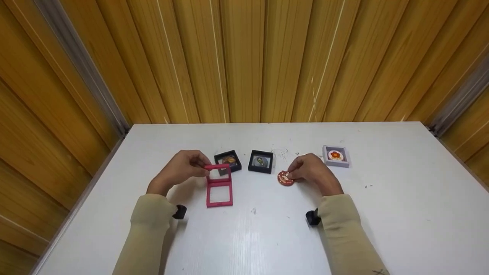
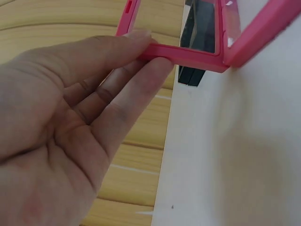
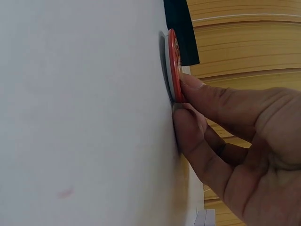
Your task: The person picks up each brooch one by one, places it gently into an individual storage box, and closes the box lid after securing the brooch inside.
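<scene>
My left hand [image 1: 186, 168] pinches the upper edge of a pink hinged display frame [image 1: 219, 206], which stands unfolded with clear windows in both halves. In the left wrist view, thumb and fingers grip one side of that pink frame [image 2: 197, 57]. My right hand [image 1: 311, 171] pinches a round red badge [image 1: 283, 179] with a printed design between thumb and fingertips. Seen edge-on in the right wrist view, the badge [image 3: 174, 66] has a red front and pale back, and is close over the white table [image 3: 94, 113].
Behind the pink frame is a black display frame [image 1: 218, 157] holding a round piece. Another black frame [image 1: 250, 166] with a round badge lies between the hands. A pale lilac frame [image 1: 338, 164] with a red-flower badge sits beyond the right hand. Wood-patterned panels [image 1: 244, 61] wall the table's back.
</scene>
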`<state>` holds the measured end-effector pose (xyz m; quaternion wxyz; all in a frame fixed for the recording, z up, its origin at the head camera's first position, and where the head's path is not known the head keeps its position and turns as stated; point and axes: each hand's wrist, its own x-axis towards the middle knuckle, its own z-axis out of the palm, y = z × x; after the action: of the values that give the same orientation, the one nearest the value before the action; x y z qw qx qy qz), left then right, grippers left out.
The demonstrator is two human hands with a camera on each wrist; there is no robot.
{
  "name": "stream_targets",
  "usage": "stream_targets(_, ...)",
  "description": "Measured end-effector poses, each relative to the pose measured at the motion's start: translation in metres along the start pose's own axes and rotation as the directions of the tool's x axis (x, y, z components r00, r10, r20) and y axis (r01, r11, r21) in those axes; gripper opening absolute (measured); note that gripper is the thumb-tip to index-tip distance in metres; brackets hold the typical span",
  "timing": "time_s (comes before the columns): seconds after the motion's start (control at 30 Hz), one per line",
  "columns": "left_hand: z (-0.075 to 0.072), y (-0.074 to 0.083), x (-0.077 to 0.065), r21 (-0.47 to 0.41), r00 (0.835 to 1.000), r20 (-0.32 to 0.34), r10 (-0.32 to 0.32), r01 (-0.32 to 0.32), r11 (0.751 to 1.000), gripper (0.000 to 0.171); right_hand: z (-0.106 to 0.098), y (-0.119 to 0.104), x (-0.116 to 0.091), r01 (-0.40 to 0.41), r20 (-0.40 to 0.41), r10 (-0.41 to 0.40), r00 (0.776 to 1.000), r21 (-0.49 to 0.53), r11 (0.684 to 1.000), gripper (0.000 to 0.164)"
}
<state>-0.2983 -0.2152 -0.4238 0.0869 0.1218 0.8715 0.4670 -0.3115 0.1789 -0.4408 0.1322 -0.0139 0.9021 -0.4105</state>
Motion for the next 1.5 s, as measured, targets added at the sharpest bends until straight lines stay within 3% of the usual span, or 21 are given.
stream_targets(0.33,0.019,0.012,0.004,0.028,0.999,-0.026,0.025,-0.024,0.999,0.018,0.007,-0.005,-0.001,0.031,0.0,-0.031,1.0,-0.049,0.998,0.012)
stream_targets(0.57,0.032,0.018,0.007,-0.008,0.999,-0.049,0.02,-0.021,1.0,0.02,0.013,-0.008,-0.004,0.011,0.02,-0.011,1.0,-0.028,1.0,0.011)
stream_targets(0.73,0.04,0.021,0.008,-0.037,0.997,-0.066,0.047,-0.05,0.998,0.02,0.018,-0.009,-0.006,0.038,0.02,-0.037,0.999,-0.023,0.999,0.011)
stream_targets(0.93,0.051,0.026,0.01,-0.047,0.995,-0.096,0.035,-0.039,0.998,0.02,0.021,-0.013,-0.007,0.072,0.033,-0.072,0.997,-0.015,0.997,0.01)
stream_targets(1.5,0.066,0.03,0.013,-0.038,0.988,-0.137,0.075,-0.081,0.996,0.023,0.029,-0.019,-0.012,0.106,0.065,-0.103,0.993,-0.055,0.993,0.01)
